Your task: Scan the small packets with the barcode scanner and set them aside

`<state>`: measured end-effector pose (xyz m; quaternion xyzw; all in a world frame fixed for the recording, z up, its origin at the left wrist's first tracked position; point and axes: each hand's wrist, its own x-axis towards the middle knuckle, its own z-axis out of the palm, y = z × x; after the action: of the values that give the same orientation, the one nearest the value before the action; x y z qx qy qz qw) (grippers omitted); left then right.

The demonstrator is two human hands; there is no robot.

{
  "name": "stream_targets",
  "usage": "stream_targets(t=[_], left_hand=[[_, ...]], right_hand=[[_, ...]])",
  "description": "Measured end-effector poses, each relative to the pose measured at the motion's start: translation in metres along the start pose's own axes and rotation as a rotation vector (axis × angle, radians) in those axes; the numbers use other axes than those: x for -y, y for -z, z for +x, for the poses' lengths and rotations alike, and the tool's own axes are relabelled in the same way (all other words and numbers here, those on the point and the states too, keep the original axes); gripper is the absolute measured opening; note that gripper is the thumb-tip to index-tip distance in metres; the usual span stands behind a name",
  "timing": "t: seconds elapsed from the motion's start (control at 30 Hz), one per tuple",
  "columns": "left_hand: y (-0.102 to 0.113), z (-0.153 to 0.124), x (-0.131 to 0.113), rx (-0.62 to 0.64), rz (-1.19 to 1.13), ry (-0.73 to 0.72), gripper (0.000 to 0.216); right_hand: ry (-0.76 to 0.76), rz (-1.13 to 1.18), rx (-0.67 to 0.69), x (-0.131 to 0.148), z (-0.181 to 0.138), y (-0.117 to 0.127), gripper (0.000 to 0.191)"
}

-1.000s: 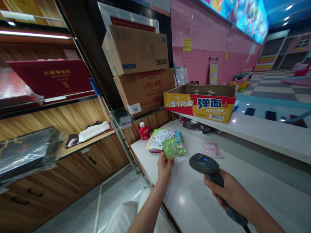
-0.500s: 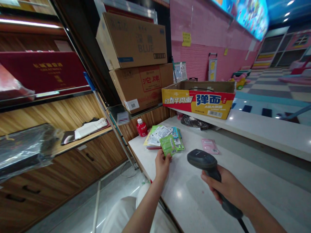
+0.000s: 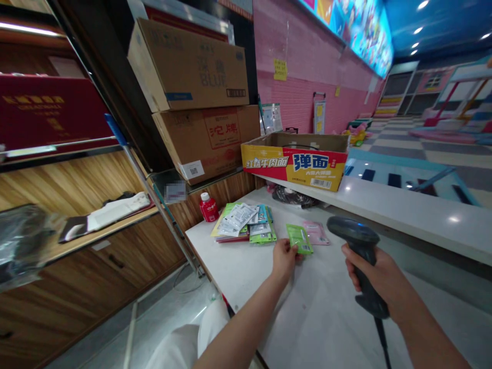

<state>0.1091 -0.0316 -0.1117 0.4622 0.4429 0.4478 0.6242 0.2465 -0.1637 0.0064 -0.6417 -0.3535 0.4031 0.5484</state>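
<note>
Between the thumb and fingers of my left hand (image 3: 285, 260) is a small green packet (image 3: 299, 239), held low over the white counter (image 3: 246, 271). A pink packet (image 3: 316, 233) lies flat just behind and to the right of it. My right hand (image 3: 388, 277) is wrapped round the handle of a black barcode scanner (image 3: 359, 241), whose head points left and whose cable hangs down. Left of my left hand, a pile of flat packets (image 3: 242, 220) in white, green, blue and yellow rests on the counter. Beside the pile stands a red bottle (image 3: 209, 207) with a white cap.
An open noodle carton (image 3: 294, 164) sits on the raised ledge (image 3: 407, 218) behind the counter. Two stacked cardboard boxes (image 3: 207, 138) stand at the back left. A dark plastic bag (image 3: 294, 197) is tucked under the ledge. Wooden shelving (image 3: 96, 179) lines the left.
My left hand has carried the green packet right, from beside the pile to beside the pink packet. The scanner has shifted slightly right and turned in my right hand. The view has swung right.
</note>
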Motion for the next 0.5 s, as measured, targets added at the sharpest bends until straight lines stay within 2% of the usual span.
stream_targets(t=[0.07,0.17,0.3,0.43,0.5], left_hand=[[-0.02,0.016,0.0,0.005,0.021,0.008,0.006],[-0.037,0.035,-0.001,-0.002,0.103,0.015,0.015],[-0.032,0.044,-0.005,-0.068,0.481,0.001,0.014],[-0.015,0.034,-0.015,-0.144,1.014,-0.245,0.019],[-0.012,0.027,-0.02,-0.056,1.191,-0.393,0.025]], right_hand=[[0.003,0.025,-0.034,0.002,0.0,0.002,0.035],[-0.009,0.036,-0.041,0.004,0.0,0.002,0.037],[-0.007,0.042,-0.007,0.004,0.001,0.003,0.039],[0.001,0.04,0.01,0.003,0.002,0.004,0.037],[0.01,0.061,0.01,0.003,0.002,0.004,0.036]])
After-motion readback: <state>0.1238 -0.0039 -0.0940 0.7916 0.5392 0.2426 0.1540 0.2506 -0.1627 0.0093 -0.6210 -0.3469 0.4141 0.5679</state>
